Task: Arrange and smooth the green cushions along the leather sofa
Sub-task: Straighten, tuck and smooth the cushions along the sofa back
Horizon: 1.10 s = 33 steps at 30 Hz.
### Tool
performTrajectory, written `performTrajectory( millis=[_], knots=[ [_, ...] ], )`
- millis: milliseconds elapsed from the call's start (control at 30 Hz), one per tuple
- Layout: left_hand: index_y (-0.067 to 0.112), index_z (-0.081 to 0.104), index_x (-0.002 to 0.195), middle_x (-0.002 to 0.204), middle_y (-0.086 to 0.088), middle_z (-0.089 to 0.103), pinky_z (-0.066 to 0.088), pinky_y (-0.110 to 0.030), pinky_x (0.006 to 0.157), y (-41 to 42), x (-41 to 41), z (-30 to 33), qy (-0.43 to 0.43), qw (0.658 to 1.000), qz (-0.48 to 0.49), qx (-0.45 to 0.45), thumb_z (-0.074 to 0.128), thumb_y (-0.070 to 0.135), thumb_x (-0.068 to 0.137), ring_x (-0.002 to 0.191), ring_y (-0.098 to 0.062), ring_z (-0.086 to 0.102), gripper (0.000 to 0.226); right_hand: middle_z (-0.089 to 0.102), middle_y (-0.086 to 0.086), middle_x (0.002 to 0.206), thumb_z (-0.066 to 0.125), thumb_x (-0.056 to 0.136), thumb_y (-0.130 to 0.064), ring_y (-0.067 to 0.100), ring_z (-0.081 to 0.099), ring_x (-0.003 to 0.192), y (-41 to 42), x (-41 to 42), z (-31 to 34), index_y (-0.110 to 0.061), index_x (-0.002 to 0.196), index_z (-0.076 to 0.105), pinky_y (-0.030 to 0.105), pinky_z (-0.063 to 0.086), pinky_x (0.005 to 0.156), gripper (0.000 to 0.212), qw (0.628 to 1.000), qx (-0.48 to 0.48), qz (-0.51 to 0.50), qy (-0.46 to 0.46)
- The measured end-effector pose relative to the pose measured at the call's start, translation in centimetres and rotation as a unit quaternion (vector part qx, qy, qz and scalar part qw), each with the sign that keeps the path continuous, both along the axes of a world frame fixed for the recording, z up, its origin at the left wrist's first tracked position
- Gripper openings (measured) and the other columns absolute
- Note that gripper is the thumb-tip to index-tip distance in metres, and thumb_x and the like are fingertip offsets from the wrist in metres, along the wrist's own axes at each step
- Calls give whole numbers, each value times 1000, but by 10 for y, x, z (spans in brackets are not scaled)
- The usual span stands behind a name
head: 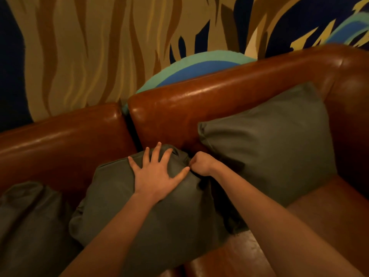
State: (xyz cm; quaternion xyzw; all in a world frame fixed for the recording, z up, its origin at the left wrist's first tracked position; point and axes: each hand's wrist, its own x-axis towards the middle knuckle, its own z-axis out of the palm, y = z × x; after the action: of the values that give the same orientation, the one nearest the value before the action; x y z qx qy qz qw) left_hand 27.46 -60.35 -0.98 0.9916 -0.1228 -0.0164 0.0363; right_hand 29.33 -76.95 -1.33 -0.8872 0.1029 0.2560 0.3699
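Middle cushion (151, 212) slumped on sofa (229, 96) seat vs backrest, btwn two other cushions. Pinned flat by left hand (157, 176), fingers splayed, prob. to steady fabric; top corner pinched in right hand (200, 163), fingers clenched, likely to tug cover taut.

Three green cushions (269, 148), one leather sofa (219, 96), two hands (157, 174).

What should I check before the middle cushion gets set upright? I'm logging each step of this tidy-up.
1. Left hand flat on middle cushion: ok.
2. Right hand pinching its top corner: ok.
3. Middle cushion upright against sofa back: not ok, slumped.
4. Right cushion leaning on backrest: ok.
5. Left cushion smoothed: not ok, creased.
6. Seat beneath cushion: cannot tell.
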Motion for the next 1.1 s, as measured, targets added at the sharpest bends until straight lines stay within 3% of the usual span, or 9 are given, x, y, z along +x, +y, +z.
performTrajectory(
  millis=[167,233,333,467,600,800,933,1033,1100],
  knots=[
    [47,5,145,159,10,2,3,-68,109,14,-4,-5,27,999,-3,19,6,86,70,146,-21,4,84,68,12,98,55,92,-26,31,63,95,-25,-15,1,-12,87,70,35,49,81,21,947,35,-305,-98],
    [47,3,145,159,10,2,3,-67,109,16,-8,-5,22,1000,-6,21,6,85,72,146,-20,3,83,63,7,78,56,91,-28,26,61,77,-32,-21,6,-15,67,61,32,44,68,28,939,55,-325,-94],
    [46,4,146,159,10,3,4,-65,110,19,-12,-3,20,1000,0,5,6,85,71,146,-17,3,84,45,4,60,55,88,-16,21,43,57,-30,-15,18,-13,56,44,32,33,58,34,946,111,-300,-46],
    [45,3,146,159,11,5,6,-64,111,22,-20,0,10,1000,9,2,1,86,69,146,-15,6,87,65,17,96,53,92,-15,32,61,94,-16,2,28,0,93,67,40,47,83,21,964,129,-231,-26],
    [46,3,146,158,12,7,7,-63,111,30,-29,-3,-9,1000,10,3,-1,85,69,145,-15,9,87,49,5,71,62,90,-20,23,52,70,-2,12,28,-12,63,45,34,43,68,33,992,-19,-122,8],
    [47,0,146,159,11,8,5,-61,111,44,-43,-5,-12,1000,15,2,-7,84,70,145,-15,9,85,65,10,101,62,90,-20,31,62,94,-2,2,35,-11,100,68,34,49,69,15,984,-96,-129,-80],
    [45,3,147,159,10,10,5,-62,111,45,-55,-2,-12,1000,14,2,-6,82,72,146,-16,11,84,59,7,103,59,91,-16,30,59,97,-12,-8,37,-21,97,54,36,45,70,9,981,-56,-148,-110],
    [46,3,147,158,10,11,5,-62,110,41,-55,5,-13,1000,10,-5,-10,84,68,145,-16,11,88,61,6,88,47,91,-3,30,60,83,-14,-17,37,-25,79,56,40,47,69,26,991,-47,-50,-115],
    [46,5,146,157,11,17,4,-64,110,30,-51,11,-7,1000,5,-27,-8,84,70,144,-16,14,86,66,9,106,49,91,-2,30,62,100,-14,-21,38,-21,99,68,39,51,83,28,993,-70,45,-82]
  ],
)
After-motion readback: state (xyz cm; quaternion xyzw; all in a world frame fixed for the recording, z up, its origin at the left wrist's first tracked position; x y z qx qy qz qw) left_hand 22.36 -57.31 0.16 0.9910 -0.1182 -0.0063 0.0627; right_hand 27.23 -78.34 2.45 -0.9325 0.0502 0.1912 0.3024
